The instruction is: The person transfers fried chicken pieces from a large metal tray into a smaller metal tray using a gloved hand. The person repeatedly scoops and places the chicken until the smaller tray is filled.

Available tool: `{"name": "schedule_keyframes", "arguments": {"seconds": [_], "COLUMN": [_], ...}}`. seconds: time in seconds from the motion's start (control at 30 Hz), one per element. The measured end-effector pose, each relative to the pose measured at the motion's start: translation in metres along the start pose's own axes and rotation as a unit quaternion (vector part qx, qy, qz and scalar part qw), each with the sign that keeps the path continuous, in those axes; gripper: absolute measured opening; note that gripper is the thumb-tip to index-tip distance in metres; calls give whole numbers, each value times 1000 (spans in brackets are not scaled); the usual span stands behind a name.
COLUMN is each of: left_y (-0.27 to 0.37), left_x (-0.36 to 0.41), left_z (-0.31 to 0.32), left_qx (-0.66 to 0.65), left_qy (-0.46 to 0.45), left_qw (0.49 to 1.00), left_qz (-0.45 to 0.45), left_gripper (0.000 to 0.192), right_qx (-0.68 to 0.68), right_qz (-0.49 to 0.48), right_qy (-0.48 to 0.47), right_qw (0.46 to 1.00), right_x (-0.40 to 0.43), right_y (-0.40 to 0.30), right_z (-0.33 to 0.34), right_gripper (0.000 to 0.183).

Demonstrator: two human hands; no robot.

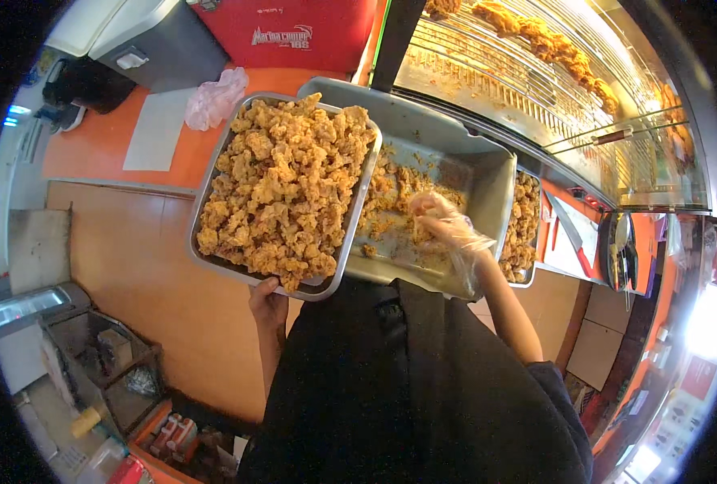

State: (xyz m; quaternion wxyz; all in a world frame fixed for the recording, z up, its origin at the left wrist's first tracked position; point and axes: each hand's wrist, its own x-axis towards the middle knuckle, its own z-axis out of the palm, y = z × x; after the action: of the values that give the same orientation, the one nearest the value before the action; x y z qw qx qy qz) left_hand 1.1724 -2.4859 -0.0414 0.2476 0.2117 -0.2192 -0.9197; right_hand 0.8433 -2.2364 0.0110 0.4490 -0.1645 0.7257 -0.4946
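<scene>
A metal tray (pixel 340 284) heaped with fried chicken pieces (pixel 286 187) is tilted in front of me. My left hand (pixel 269 302) grips its near rim, thumb on top. Partly under the tray's right side stands a deep metal basin (pixel 485 181), its bottom scattered with fried crumbs and small pieces (pixel 407 187). Inside the basin is my right hand (pixel 446 224), in a clear plastic glove, fingers curled close to the crumbs. Whether a piece is between those fingers is hard to make out.
Behind the basin stands a lit glass display case (pixel 491 78) with fried chicken on racks. Another tray of chicken (pixel 522 227) sits at the right, near a red-handled knife (pixel 570 233). On the orange counter (pixel 92 148) are a plastic bag (pixel 216 100) and a red cooler (pixel 292 30).
</scene>
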Motion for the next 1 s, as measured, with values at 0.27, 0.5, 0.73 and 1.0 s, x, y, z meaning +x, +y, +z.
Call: {"name": "schedule_keyframes", "arguments": {"seconds": [0.27, 0.5, 0.73, 1.0], "left_y": [1, 0, 4, 13], "left_x": [-2, -10, -5, -3], "left_z": [7, 12, 34, 44], "left_qx": [-12, -15, 5, 116], "left_qy": [25, -14, 84, 84], "left_qw": [999, 1000, 996, 989], "left_qz": [-17, -3, -16, -42], "left_gripper": [29, 21, 74, 79], "right_qx": [179, 174, -14, -452], "right_qz": [12, -50, -220, -550], "right_qy": [1, -26, -56, -17], "right_qw": [984, 983, 974, 702], "right_x": [-18, -24, -26, 38], "right_y": [-63, -102, -196, -252], "right_z": [2, 15, 73, 175], "right_gripper": [47, 41, 34, 26]}}
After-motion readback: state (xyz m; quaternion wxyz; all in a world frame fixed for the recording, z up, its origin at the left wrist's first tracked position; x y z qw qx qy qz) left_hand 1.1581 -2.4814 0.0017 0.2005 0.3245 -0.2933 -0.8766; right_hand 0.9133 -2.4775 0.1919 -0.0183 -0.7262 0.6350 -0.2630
